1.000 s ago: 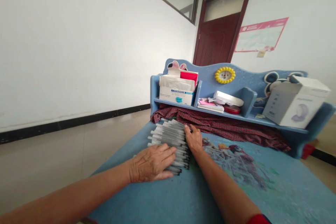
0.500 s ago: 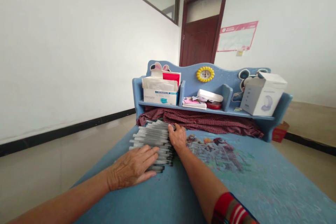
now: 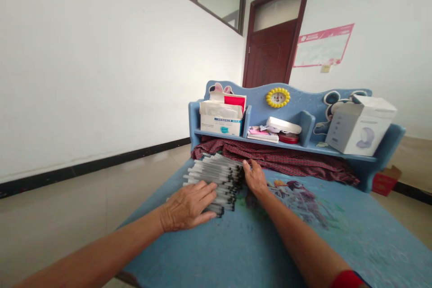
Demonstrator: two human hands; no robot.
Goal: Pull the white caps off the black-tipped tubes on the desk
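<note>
The pens point(image 3: 214, 172) are laid on the table point(image 3: 195, 252), flanked by the left hand point(image 3: 191, 204) and right hand point(image 3: 255, 179); behind them, a cloth point(image 3: 280, 161) is laid below the shelf point(image 3: 257, 114).

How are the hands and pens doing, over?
Left hand flat on the pens; right hand at their black ends. Pens bunched on the blue tabletop. Plaid cloth just behind.

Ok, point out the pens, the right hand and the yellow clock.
Pens point(image 3: 219, 175): head view, on the barrels mid-pile.
Right hand point(image 3: 256, 180): head view, on the back of the hand.
Yellow clock point(image 3: 278, 98): head view, on its dial.
</note>
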